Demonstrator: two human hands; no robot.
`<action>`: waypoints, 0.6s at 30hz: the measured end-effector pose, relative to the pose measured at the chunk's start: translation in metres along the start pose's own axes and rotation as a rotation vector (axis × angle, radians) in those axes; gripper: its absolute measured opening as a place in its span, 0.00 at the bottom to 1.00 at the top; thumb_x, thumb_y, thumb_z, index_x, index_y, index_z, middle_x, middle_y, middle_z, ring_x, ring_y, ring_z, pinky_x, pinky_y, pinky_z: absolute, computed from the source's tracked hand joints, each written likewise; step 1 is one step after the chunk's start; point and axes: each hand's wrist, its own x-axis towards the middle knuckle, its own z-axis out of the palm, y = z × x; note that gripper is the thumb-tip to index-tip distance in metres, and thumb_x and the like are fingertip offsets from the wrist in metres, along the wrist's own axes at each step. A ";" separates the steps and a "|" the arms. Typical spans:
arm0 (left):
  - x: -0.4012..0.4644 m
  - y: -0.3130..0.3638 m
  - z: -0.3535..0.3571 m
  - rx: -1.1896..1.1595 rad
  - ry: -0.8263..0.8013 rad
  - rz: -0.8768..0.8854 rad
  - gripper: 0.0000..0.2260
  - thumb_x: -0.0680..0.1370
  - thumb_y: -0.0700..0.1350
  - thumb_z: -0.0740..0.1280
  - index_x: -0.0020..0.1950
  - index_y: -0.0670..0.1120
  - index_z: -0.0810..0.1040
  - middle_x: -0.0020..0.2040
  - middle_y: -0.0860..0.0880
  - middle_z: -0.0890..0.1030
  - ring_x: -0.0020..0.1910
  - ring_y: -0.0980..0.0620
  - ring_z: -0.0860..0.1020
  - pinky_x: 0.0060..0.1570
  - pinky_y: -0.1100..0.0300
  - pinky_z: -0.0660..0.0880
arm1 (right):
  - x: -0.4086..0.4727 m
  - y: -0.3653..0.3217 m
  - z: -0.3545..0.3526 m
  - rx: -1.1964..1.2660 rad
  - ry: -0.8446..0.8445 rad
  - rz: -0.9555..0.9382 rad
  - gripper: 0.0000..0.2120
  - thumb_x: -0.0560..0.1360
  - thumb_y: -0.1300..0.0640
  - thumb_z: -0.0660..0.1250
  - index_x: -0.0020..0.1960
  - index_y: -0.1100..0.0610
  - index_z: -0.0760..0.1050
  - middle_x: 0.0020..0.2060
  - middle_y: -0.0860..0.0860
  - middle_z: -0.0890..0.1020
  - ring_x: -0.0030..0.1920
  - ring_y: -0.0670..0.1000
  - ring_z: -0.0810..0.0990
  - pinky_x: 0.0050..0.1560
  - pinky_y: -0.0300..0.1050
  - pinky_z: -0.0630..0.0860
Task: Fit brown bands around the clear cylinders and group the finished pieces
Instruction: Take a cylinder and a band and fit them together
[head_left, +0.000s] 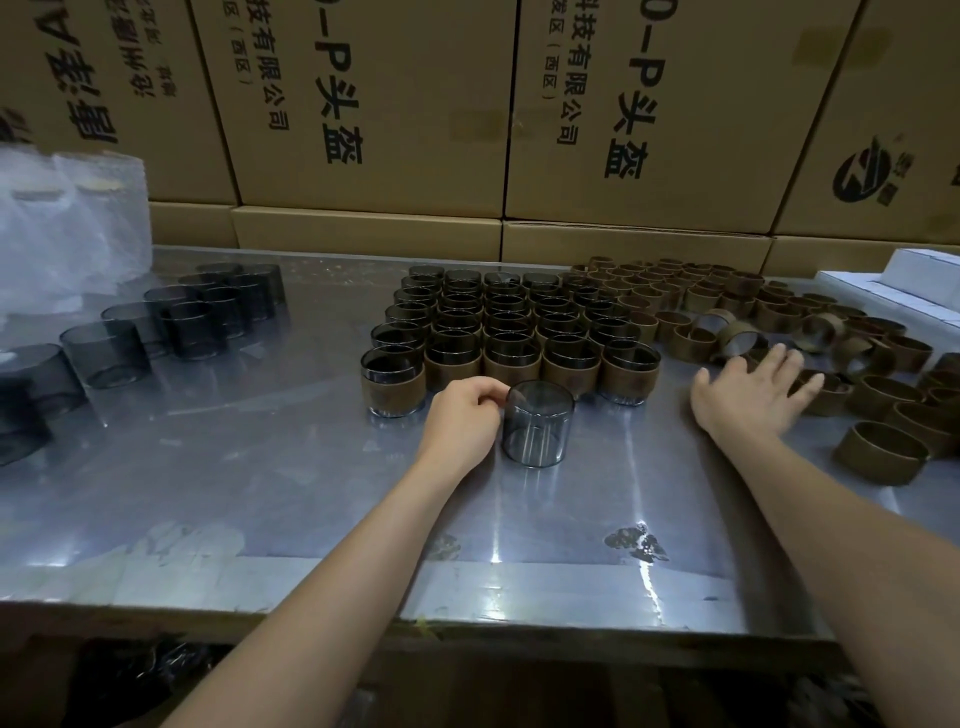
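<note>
A bare smoky clear cylinder stands upright on the metal table near the middle. My left hand holds its left side with curled fingers. My right hand is spread flat, fingers straight, reaching over the loose brown bands scattered at the right. A packed block of banded cylinders stands just behind the bare one. More bare cylinders stand in rows at the left.
Stacked cardboard boxes wall off the back of the table. A clear plastic bag sits at the back left. White flat boxes lie at the far right. The table's front edge runs across the lower frame.
</note>
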 end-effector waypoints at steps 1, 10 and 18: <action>0.000 0.000 0.000 0.001 -0.002 0.002 0.18 0.76 0.34 0.57 0.44 0.52 0.83 0.38 0.57 0.80 0.38 0.60 0.75 0.33 0.73 0.66 | 0.001 0.000 -0.001 -0.014 -0.026 0.018 0.25 0.81 0.46 0.53 0.71 0.61 0.67 0.77 0.61 0.51 0.77 0.60 0.44 0.73 0.61 0.38; -0.001 0.003 -0.002 0.008 -0.003 -0.005 0.18 0.76 0.34 0.57 0.45 0.51 0.83 0.38 0.56 0.80 0.38 0.59 0.75 0.33 0.70 0.68 | 0.000 0.001 0.000 -0.100 0.030 -0.023 0.22 0.81 0.52 0.54 0.68 0.65 0.70 0.70 0.61 0.66 0.73 0.60 0.56 0.74 0.59 0.43; -0.001 0.003 0.000 0.018 0.003 0.004 0.17 0.76 0.35 0.57 0.44 0.51 0.83 0.40 0.54 0.81 0.39 0.58 0.75 0.34 0.70 0.68 | -0.019 0.007 -0.001 0.157 0.202 -0.319 0.14 0.76 0.65 0.59 0.58 0.59 0.78 0.60 0.58 0.76 0.61 0.58 0.73 0.69 0.52 0.49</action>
